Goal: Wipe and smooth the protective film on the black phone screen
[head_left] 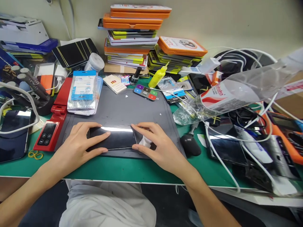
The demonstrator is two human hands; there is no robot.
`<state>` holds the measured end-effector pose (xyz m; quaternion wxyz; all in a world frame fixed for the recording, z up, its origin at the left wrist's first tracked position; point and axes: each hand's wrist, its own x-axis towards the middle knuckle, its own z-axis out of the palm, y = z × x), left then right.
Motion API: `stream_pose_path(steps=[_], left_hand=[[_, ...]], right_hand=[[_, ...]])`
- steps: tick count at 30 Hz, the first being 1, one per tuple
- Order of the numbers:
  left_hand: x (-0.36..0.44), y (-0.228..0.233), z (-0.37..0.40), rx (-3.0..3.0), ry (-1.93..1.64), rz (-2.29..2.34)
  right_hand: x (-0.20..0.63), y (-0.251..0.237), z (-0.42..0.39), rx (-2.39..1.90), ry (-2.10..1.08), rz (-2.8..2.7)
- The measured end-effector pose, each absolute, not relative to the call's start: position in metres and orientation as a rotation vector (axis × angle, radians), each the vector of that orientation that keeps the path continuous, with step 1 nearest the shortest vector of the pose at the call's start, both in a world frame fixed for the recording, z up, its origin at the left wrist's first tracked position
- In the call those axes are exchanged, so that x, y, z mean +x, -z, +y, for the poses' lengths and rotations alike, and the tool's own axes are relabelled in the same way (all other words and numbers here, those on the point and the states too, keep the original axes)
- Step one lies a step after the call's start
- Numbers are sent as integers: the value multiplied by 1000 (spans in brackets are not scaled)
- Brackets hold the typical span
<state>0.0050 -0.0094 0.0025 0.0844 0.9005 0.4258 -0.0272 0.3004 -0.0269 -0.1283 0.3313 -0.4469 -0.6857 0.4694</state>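
Note:
A black smartphone [121, 138] lies lengthwise across a dark grey work mat [113, 107], a bright reflection along its far edge. My left hand [79, 143] wraps its left end, the index finger resting over the screen and the thumb along the near edge. At the right end, my right hand [163, 149] grips the phone's corners between thumb and forefinger. Partly under that hand's palm sits a crumpled white piece [145, 142], maybe tissue; its kind is unclear. The phone's underside is hidden.
Left of the mat lies a red device [48, 135] with buttons. Behind are silver packets [81, 94], a yellow bottle [158, 76] and stacked orange boxes [136, 23]. A plastic bottle [220, 94], black air blower [191, 144] and tangled white cables crowd the right.

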Motion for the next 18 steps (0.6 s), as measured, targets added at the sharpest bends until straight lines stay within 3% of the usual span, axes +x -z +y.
stream_pose_path(steps=[18], left_hand=[[2,-2,-8,2824,79,1225]], right_hand=[[296,128,-27,-1178,-1236,-1809]])
